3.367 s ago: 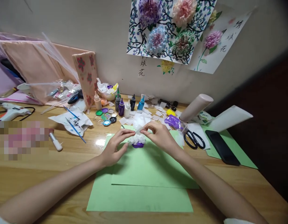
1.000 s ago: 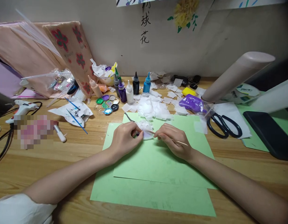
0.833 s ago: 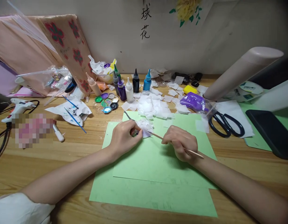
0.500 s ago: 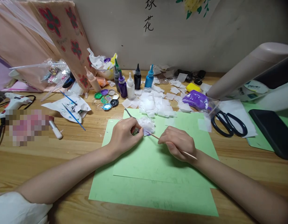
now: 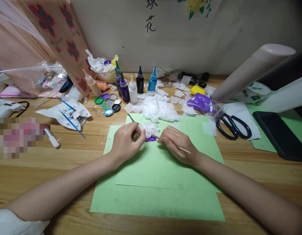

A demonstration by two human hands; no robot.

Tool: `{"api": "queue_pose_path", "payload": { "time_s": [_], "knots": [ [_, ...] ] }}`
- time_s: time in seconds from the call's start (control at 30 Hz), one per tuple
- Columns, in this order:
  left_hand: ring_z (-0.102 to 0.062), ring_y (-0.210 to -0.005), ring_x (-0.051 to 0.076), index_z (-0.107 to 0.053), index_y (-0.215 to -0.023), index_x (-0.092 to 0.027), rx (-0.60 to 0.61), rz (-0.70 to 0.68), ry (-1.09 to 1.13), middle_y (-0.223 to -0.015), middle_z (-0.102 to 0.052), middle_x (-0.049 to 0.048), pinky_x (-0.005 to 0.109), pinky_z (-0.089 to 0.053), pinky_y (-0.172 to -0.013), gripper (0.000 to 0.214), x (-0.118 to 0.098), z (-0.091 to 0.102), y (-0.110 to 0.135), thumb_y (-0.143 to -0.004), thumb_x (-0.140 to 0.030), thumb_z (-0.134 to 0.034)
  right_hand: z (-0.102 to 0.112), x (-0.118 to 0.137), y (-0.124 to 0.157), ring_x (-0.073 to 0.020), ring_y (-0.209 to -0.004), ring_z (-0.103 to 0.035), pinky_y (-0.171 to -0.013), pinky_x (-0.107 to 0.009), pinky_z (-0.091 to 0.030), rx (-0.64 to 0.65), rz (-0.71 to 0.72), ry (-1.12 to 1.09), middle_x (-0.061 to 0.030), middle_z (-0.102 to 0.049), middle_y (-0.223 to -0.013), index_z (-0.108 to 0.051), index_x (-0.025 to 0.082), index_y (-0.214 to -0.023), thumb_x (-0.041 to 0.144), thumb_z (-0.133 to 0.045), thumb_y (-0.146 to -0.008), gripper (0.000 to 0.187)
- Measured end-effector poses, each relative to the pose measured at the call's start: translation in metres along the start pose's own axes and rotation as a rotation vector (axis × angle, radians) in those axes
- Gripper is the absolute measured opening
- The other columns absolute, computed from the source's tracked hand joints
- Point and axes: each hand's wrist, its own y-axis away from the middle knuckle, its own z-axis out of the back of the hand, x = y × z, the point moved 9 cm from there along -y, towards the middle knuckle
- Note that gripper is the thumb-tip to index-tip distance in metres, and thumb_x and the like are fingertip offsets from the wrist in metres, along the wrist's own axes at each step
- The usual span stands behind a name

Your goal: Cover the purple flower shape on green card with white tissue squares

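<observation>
My left hand [image 5: 125, 141] is closed, thumb and fingers pinching a white paper flower [image 5: 149, 128] made of ruffled thin paper. A purple clay patch [image 5: 150, 139] shows along its lower edge. Behind that hand a dark stem [image 5: 132, 118] sticks out to the upper left. A thin wooden stick [image 5: 184, 150] lies in the grip of my right hand [image 5: 177, 143], its tip at the flower's lower right side. Whether the tip presses into the clay or the paper is hard to see. Both hands are over green sheets of paper [image 5: 156, 169].
White paper squares [image 5: 156, 106] are heaped beyond the hands. Several paint bottles [image 5: 132, 89] and a paint palette [image 5: 107, 103] stand at the back left. On the right lie a bag of purple clay [image 5: 201, 102], black scissors [image 5: 233, 127] and a black phone-like slab [image 5: 279, 135].
My right hand has moved in towards the left hand, bringing the stick closer along the flower. More purple clay shows beneath the white paper now. The whole view has shifted slightly.
</observation>
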Motion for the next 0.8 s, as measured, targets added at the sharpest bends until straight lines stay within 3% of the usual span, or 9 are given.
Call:
{"api": "queue_pose_path", "payload": {
  "time_s": [0.2,0.27,0.33,0.43,0.57,0.67,0.8],
  "knots": [
    [-0.039,-0.053,0.011,-0.039,-0.061,-0.019,0.002,0.073,0.057,-0.055,-0.042,-0.0038,0.026,-0.028,-0.054,0.029,0.007,0.001,0.001,-0.088,-0.028,-0.045,-0.002,-0.042,0.006,-0.0133,-0.063,-0.055,-0.060,-0.026,-0.044,-0.110,-0.502,-0.309,-0.0010,-0.056,-0.067,-0.056,0.019,-0.073,0.039,-0.036,-0.098,0.038],
    [-0.044,-0.058,0.013,-0.045,-0.065,-0.019,0.004,0.084,0.072,-0.060,-0.048,-0.0021,0.027,-0.032,-0.057,0.026,0.010,0.003,0.000,-0.090,-0.027,-0.043,-0.004,-0.048,0.010,-0.0134,-0.063,-0.057,-0.060,-0.026,-0.045,-0.133,-0.576,-0.405,-0.0007,-0.058,-0.066,-0.058,0.018,-0.074,0.044,-0.039,-0.097,0.039],
    [-0.049,-0.066,0.015,-0.051,-0.072,-0.019,-0.014,0.062,0.086,-0.069,-0.054,0.0003,0.028,-0.036,-0.062,0.025,0.012,0.007,-0.005,-0.092,-0.027,-0.039,0.001,-0.045,0.011,-0.0132,-0.061,-0.056,-0.060,-0.026,-0.044,-0.178,-0.538,-0.408,-0.0002,-0.057,-0.064,-0.060,0.018,-0.073,0.044,-0.039,-0.097,0.040],
    [-0.054,-0.085,0.018,-0.056,-0.084,-0.019,-0.043,-0.027,0.060,-0.085,-0.058,0.0038,0.031,-0.042,-0.076,0.025,0.013,0.014,-0.014,-0.095,-0.027,-0.035,0.016,-0.029,0.012,-0.0127,-0.055,-0.051,-0.058,-0.028,-0.041,-0.287,-0.348,-0.344,0.0004,-0.054,-0.059,-0.059,0.019,-0.069,0.039,-0.034,-0.098,0.043],
    [-0.046,-0.117,0.023,-0.060,-0.110,-0.022,0.104,-0.166,-0.047,-0.122,-0.054,0.0080,0.040,-0.036,-0.101,0.031,0.007,0.003,-0.021,-0.097,-0.033,-0.034,0.026,-0.006,0.013,-0.0138,-0.054,-0.046,-0.056,-0.029,-0.037,-0.327,-0.121,-0.271,0.0000,-0.050,-0.053,-0.057,0.019,-0.065,0.030,-0.030,-0.099,0.044],
    [-0.039,-0.128,0.025,-0.059,-0.118,-0.024,0.224,-0.213,-0.111,-0.141,-0.045,0.0067,0.046,-0.031,-0.107,0.034,0.005,-0.009,-0.018,-0.098,-0.031,-0.033,0.027,-0.002,0.013,-0.0134,-0.054,-0.044,-0.055,-0.029,-0.036,-0.326,-0.088,-0.256,0.0000,-0.050,-0.053,-0.056,0.019,-0.065,0.028,-0.030,-0.098,0.043],
    [-0.037,-0.132,0.024,-0.058,-0.121,-0.020,0.244,-0.234,-0.121,-0.146,-0.042,0.0072,0.047,-0.028,-0.110,0.036,0.005,-0.013,-0.017,-0.097,-0.026,-0.032,0.026,-0.005,0.014,-0.0137,-0.055,-0.045,-0.056,-0.029,-0.036,-0.329,-0.103,-0.290,-0.0002,-0.050,-0.054,-0.057,0.019,-0.066,0.029,-0.030,-0.098,0.043]
  ]
}}
